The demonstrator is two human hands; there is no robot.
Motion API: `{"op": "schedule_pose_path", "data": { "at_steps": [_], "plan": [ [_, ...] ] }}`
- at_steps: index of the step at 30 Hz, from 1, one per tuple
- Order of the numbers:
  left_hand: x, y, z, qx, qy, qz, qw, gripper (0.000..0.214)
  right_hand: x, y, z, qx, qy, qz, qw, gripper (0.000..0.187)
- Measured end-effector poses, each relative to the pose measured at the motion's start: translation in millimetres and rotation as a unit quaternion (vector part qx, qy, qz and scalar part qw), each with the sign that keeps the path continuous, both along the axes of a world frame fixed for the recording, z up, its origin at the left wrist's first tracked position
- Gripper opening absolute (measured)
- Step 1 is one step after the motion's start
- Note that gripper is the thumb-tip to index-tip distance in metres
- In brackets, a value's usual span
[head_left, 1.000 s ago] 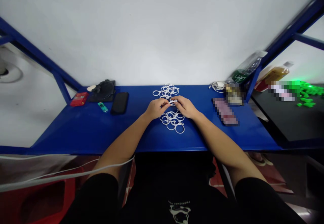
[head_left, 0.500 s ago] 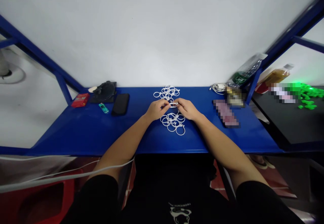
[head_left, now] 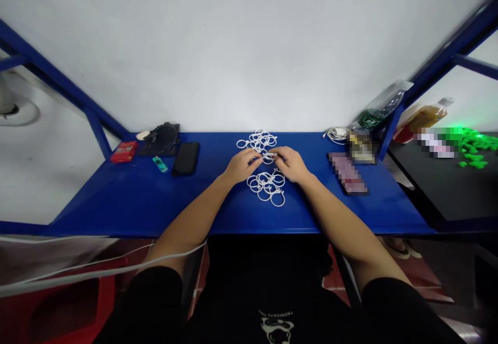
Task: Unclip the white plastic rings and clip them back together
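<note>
A thin white plastic ring (head_left: 268, 161) with a small clasp is between my hands, above the blue table (head_left: 218, 214). My right hand (head_left: 290, 164) pinches it at its upper right, between thumb and fingertips. At the ring's left, my left hand (head_left: 241, 167) has thumb and fingers a little apart, with the fingertips close to the ring. Beyond my hands lies a loose pile of similar white rings (head_left: 241, 143), partly hidden by my fingers. Nearer to me is a second overlapping pile of white rings (head_left: 277, 205).
To the left lie a black phone (head_left: 185, 159), a small teal item (head_left: 160, 164), a red box (head_left: 124, 151) and a dark pouch-like thing (head_left: 163, 139). On the right are a coiled white cable (head_left: 336, 135), a plastic bottle (head_left: 381, 108) and a blurred flat item (head_left: 347, 173).
My left fingertips have come away from the ring and parted slightly. My right hand keeps hold of the ring, which has tipped a little. Both piles look the same.
</note>
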State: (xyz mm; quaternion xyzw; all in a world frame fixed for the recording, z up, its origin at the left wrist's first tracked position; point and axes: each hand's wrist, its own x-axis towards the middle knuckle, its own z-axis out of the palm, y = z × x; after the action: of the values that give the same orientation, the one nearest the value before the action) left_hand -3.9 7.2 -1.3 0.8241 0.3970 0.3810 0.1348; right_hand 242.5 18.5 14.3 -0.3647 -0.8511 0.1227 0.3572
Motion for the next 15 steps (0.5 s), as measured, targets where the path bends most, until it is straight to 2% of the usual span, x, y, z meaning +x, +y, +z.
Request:
{"op": "schedule_pose_path", "data": {
  "at_steps": [2, 5, 8, 12, 15],
  "plan": [
    [-3.3, 3.9, -2.1, -0.015, -0.001, 0.043, 0.999, 0.021, 1.9, 1.0, 1.1, 0.013, -0.003, -0.025, 1.0, 0.03],
    [-6.9, 8.8, -6.6, -0.041, 0.031, 0.088, 0.995, 0.021, 4.0, 0.5, 4.4, 0.025, -0.019, 0.008, 0.999, 0.027],
    [-8.4, 11.7, -10.5, -0.046, 0.089, 0.1, 0.99, 0.021, 2.2, -3.7, 8.6, 0.008, -0.019, 0.044, 0.999, 0.028],
    [-8.2, 12.0, -11.7, -0.049, 0.15, 0.113, 0.981, 0.024, -3.3, -6.6, 8.4, -0.022, -0.012, 0.009, 1.0, 0.029],
    [-7.6, 10.7, -10.3, -0.056, 0.16, 0.12, 0.978, 0.026, -4.2, -1.2, 2.0, -0.049, -0.052, -0.003, 0.997, 0.026]
  ]
}}
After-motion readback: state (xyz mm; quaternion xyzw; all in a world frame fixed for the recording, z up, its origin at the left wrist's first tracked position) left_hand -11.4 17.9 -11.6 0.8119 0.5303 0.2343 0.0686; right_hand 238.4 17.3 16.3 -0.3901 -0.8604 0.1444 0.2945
